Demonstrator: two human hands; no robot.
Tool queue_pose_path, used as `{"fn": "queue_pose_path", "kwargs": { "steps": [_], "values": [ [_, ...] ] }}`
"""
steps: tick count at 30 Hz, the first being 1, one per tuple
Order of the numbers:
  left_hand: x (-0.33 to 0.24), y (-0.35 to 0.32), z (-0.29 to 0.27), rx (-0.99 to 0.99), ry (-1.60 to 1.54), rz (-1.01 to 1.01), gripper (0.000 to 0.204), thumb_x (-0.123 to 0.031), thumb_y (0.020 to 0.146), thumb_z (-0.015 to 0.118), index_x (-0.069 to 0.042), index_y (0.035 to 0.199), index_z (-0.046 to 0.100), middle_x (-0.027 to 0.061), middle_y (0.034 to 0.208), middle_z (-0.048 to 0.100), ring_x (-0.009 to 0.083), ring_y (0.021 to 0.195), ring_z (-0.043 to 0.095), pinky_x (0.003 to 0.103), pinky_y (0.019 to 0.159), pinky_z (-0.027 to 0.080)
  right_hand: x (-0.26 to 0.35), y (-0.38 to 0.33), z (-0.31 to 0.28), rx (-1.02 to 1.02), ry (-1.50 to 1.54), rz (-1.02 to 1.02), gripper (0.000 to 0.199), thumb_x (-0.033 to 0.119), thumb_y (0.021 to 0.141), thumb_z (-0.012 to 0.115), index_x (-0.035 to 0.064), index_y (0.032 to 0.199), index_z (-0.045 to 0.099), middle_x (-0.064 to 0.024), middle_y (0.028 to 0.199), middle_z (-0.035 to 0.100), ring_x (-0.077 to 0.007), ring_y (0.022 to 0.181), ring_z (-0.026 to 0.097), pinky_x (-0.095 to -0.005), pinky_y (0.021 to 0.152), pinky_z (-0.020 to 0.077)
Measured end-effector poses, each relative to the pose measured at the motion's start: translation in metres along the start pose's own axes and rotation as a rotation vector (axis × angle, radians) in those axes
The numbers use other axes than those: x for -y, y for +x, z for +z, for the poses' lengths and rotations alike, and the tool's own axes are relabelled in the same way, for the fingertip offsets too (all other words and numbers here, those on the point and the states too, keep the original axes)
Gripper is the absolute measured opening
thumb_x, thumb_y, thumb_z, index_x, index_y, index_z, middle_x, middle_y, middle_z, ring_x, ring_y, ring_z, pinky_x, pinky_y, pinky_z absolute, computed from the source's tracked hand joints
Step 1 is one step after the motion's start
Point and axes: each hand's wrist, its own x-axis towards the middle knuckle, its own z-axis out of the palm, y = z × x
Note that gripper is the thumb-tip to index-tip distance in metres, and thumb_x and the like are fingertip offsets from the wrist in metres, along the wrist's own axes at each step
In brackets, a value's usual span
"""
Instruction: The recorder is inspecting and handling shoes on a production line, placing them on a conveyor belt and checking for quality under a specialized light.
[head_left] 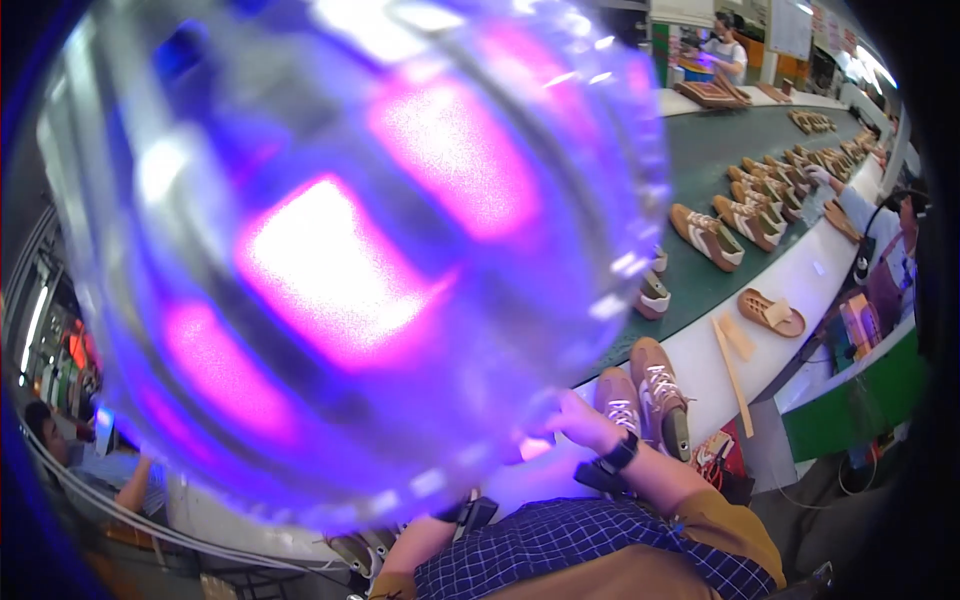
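Observation:
A large round clear-rimmed lamp [340, 270], blurred and glowing pink and violet, fills the left and middle of the view. Just past its lower right edge is my right hand [585, 420], its fingers curled in; what they hold is hidden by the lamp. Beside this hand stands a pair of tan lace-up shoes, the nearer shoe [660, 385] and the other shoe [617, 400], on the white ledge [700, 350]. My left forearm [420, 545] runs under the lamp, which covers the left hand.
A green conveyor belt [690, 160] carries several tan-and-white sneakers [710, 235]. On the ledge lie a tan sole-shaped piece [770, 312] and a flat tan strip [733, 380]. Co-workers sit along the right side, at far left, and one person [725, 50] at the back.

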Motion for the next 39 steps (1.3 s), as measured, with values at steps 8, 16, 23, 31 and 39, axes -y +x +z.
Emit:
{"fn": "queue_pose_path", "kwargs": {
  "steps": [8, 16, 23, 31, 39],
  "values": [
    [0.040, -0.042, -0.084, -0.034, -0.586, -0.162, 0.078, -0.030, 0.069, 0.068, 0.001, 0.132, 0.034, 0.0251, 0.123, 0.048, 0.0371, 0.112, 0.051, 0.047, 0.093, 0.045, 0.004, -0.091, 0.018, -0.678, -1.114, -0.371, 0.069, 0.022, 0.068, 0.073, -0.0040, 0.125, 0.043, -0.0192, 0.112, 0.054, -0.0318, 0.102, 0.053, -0.0387, 0.091, 0.0416],
    [0.018, -0.073, -0.094, 0.140, -0.455, -0.234, 0.080, -0.015, 0.058, 0.069, 0.002, 0.130, 0.039, 0.0165, 0.123, 0.052, 0.0308, 0.112, 0.054, 0.046, 0.098, 0.042, -0.070, -0.128, 0.010, -1.047, -1.060, 0.151, 0.080, 0.025, 0.059, 0.075, -0.0072, 0.122, 0.038, -0.0284, 0.106, 0.053, -0.0381, 0.098, 0.056, -0.0435, 0.086, 0.0438],
    [0.017, -0.072, -0.082, 0.110, -0.420, -0.246, 0.080, -0.016, 0.061, 0.064, 0.002, 0.133, 0.035, 0.0180, 0.124, 0.051, 0.0316, 0.113, 0.052, 0.044, 0.100, 0.041, -0.069, -0.133, 0.000, -1.003, -0.781, 0.145, 0.065, 0.021, 0.053, 0.078, -0.0047, 0.106, 0.051, -0.0186, 0.092, 0.062, -0.0288, 0.086, 0.062, -0.0350, 0.080, 0.0488],
    [0.019, -0.059, -0.041, 0.160, -0.520, -0.392, 0.091, -0.047, 0.070, 0.065, 0.006, 0.135, 0.030, 0.0267, 0.133, 0.040, 0.0386, 0.120, 0.046, 0.048, 0.096, 0.043, -0.063, -0.114, -0.014, -0.870, -0.294, 0.048, 0.060, 0.007, 0.058, 0.078, -0.0131, 0.109, 0.051, -0.0150, 0.093, 0.062, -0.0193, 0.084, 0.061, -0.0275, 0.076, 0.0483],
    [0.043, -0.048, -0.044, 0.071, -0.596, -0.480, 0.074, -0.037, 0.078, 0.058, 0.003, 0.134, 0.033, 0.0223, 0.132, 0.042, 0.0358, 0.119, 0.046, 0.048, 0.100, 0.039, -0.033, -0.099, 0.022, -0.825, -0.186, -0.037, 0.062, 0.007, 0.061, 0.076, -0.0121, 0.113, 0.048, -0.0161, 0.098, 0.061, -0.0199, 0.090, 0.061, -0.0283, 0.080, 0.0480]
  ]
}}
